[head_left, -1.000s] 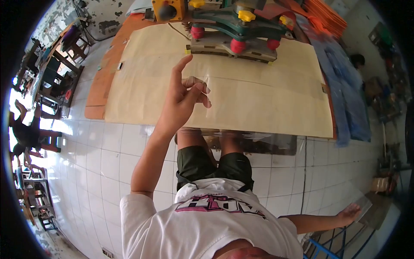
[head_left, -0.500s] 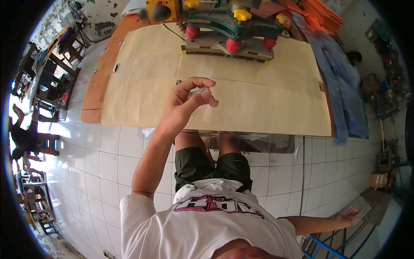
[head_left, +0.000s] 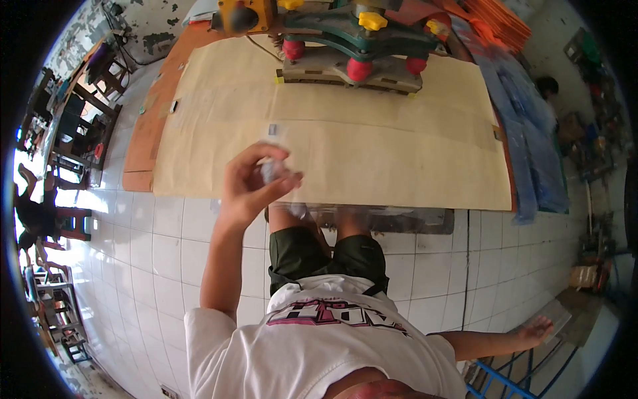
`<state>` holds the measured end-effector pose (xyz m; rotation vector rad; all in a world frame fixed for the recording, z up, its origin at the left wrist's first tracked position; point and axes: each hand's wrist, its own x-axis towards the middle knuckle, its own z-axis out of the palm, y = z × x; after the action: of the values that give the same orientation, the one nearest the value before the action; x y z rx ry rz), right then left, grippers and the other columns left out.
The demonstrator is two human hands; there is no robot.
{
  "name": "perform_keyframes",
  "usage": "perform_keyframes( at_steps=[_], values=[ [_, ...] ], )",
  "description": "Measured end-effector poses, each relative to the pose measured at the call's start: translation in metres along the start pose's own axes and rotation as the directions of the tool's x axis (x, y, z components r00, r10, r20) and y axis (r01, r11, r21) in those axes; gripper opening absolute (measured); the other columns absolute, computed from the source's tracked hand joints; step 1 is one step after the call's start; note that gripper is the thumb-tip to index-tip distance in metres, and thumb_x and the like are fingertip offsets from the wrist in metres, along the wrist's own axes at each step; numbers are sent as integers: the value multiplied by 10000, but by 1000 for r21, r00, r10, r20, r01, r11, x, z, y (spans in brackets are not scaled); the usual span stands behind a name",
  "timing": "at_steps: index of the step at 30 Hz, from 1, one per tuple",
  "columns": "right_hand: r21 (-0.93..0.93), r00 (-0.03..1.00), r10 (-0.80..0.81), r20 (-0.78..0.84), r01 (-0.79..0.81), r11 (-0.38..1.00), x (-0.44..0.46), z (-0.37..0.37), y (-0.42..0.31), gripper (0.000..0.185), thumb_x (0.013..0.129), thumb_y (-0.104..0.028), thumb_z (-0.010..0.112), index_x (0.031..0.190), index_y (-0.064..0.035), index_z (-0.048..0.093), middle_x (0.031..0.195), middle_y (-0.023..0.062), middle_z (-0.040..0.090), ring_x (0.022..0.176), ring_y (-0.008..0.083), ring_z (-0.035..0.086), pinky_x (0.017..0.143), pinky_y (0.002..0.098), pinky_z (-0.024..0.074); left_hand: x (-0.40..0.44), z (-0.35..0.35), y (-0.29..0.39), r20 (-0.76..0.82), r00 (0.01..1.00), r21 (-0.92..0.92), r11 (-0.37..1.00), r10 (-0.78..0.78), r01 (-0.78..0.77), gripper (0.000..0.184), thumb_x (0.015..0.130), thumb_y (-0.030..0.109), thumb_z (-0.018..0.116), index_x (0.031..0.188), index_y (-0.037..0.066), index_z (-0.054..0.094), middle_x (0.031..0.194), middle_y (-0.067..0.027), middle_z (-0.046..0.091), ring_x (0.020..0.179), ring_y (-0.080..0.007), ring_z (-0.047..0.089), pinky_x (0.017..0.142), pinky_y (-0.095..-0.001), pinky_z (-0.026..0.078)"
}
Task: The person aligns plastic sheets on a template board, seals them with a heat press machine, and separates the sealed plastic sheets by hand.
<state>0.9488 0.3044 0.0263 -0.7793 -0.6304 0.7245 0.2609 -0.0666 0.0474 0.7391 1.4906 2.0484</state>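
Note:
My left hand [head_left: 256,183] is above the near left part of the cream sheet [head_left: 399,159] on the table, its fingers curled round a crumpled piece of clear plastic [head_left: 269,171]. Just beyond the fingers a small grey mark or tag [head_left: 272,130] shows on or over the sheet. Far out to the right, my right hand [head_left: 535,332] has its fingers loosely apart beside a clear plastic sheet [head_left: 558,322] on a stand. Whether it touches that plastic is hard to tell.
A green press head [head_left: 359,36] with red knobs and a pale block stands at the table's far side. Blue plastic [head_left: 531,133] hangs over the right edge, near orange stacked material [head_left: 495,23]. Blue rails [head_left: 505,382] are below my right hand. A person [head_left: 548,90] is at the right.
My left hand has come back toward my body and to the left, its raised index finger now curled in with the crumpled plastic. My right hand has barely moved; the plastic beside it sits lower.

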Motion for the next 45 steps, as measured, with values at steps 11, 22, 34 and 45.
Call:
perform_keyframes(
  at_steps=[11,22,34,45],
  values=[
    [142,865,148,480,-243,960,-3,36,46,275,935,-198,632,1127,-2,608,990,81,632,968,213,578,939,417,443,-102,-113,-9,-68,995,-53,995,75,-79,337,866,265,625,961,-58,617,891,-117,522,762,-288,643,849,-469,534],
    [-51,850,210,483,-212,976,-52,132,67,194,916,-184,671,1052,-53,627,965,36,638,924,161,580,955,359,396,-144,-158,7,-296,938,47,984,180,-174,240,848,34,595,1085,3,615,963,-82,533,738,-172,570,703,-326,498],
    [-217,505,299,809,-216,952,-66,148,78,186,904,-174,675,986,-15,623,899,41,578,887,185,553,873,362,435,-113,-196,45,-494,777,419,890,389,-179,637,878,17,658,1448,66,379,1005,-62,604,713,-97,532,668,-228,458],
    [-529,585,437,684,-15,849,-114,253,107,393,916,-287,677,1156,19,620,980,38,598,883,123,556,814,285,445,-49,-252,32,-535,822,305,952,196,-28,355,907,38,655,1236,-6,528,984,-56,621,845,-129,610,793,-247,521]
  ],
)
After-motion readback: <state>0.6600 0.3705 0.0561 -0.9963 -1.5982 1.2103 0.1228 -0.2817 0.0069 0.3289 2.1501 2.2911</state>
